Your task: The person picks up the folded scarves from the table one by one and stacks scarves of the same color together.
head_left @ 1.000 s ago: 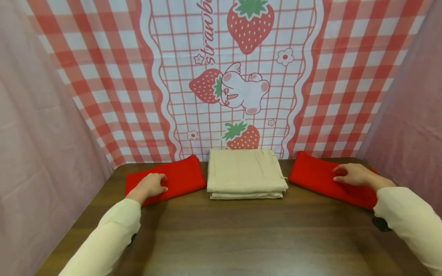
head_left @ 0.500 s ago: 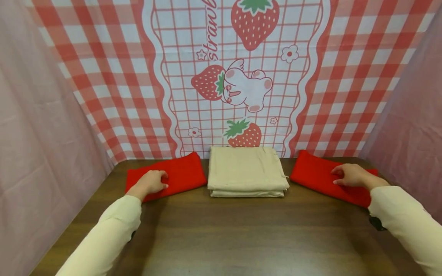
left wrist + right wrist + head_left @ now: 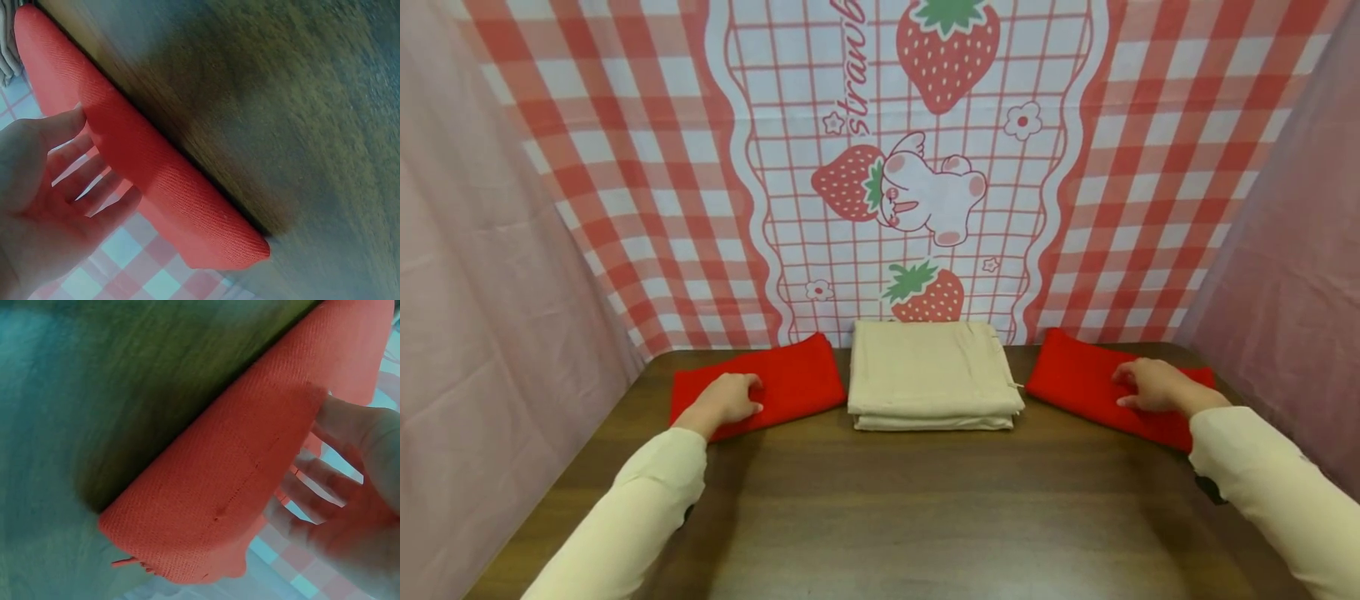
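Observation:
Two folded red knit cloths lie on the table, one at each side. Over the left red cloth (image 3: 801,375) is my left hand (image 3: 727,400), its fingers loosely bent and spread. In the left wrist view, the thumb and fingertips of that hand (image 3: 56,194) meet or overlap the cloth; firm contact cannot be made out. My right hand (image 3: 1159,387) sits likewise over the right red cloth (image 3: 1071,373), fingers relaxed. The right wrist view has this hand (image 3: 356,481) at the cloth's upper side, gripping nothing. Between the two stands a folded beige fabric stack (image 3: 932,371).
The brown wooden table (image 3: 880,500) extends toward me in front of the cloths. Behind it hangs a red-and-white checked strawberry curtain (image 3: 925,200). Pink drapes (image 3: 497,333) close off both sides. A few loose threads show on the beige stack's right edge.
My right hand has shifted slightly left over its red cloth. The left hand stays about where it was, and the cloths have not moved. The head view wavers a little.

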The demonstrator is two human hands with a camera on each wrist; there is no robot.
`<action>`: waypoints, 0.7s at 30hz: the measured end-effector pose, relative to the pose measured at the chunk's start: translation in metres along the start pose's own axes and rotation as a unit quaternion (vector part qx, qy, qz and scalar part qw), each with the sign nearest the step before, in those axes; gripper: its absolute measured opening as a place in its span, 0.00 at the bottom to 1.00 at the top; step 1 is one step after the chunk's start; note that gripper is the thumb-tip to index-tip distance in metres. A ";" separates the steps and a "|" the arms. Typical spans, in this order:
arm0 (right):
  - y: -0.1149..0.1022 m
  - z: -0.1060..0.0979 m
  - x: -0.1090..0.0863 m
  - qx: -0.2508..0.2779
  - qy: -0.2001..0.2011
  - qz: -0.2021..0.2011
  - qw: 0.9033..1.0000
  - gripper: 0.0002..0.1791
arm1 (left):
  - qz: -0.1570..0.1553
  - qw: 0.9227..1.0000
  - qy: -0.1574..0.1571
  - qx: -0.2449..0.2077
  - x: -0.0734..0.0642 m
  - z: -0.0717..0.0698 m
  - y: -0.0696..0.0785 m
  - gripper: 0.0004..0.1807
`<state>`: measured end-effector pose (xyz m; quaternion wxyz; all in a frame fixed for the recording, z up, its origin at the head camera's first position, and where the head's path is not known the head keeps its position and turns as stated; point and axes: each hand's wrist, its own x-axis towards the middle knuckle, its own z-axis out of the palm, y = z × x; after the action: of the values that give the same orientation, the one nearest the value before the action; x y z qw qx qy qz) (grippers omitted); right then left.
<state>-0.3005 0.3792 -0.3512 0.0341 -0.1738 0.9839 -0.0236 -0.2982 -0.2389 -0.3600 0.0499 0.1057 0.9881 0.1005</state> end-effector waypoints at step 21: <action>-0.014 -0.001 -0.022 0.026 0.003 -0.006 1.000 0.21 | 0.007 1.000 -0.001 0.009 -0.003 0.001 0.000 0.21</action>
<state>-0.2749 0.3733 -0.3479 0.0359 -0.1790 0.9820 -0.0495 -0.2957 -0.2396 -0.3603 0.0488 0.1128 0.9882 0.0916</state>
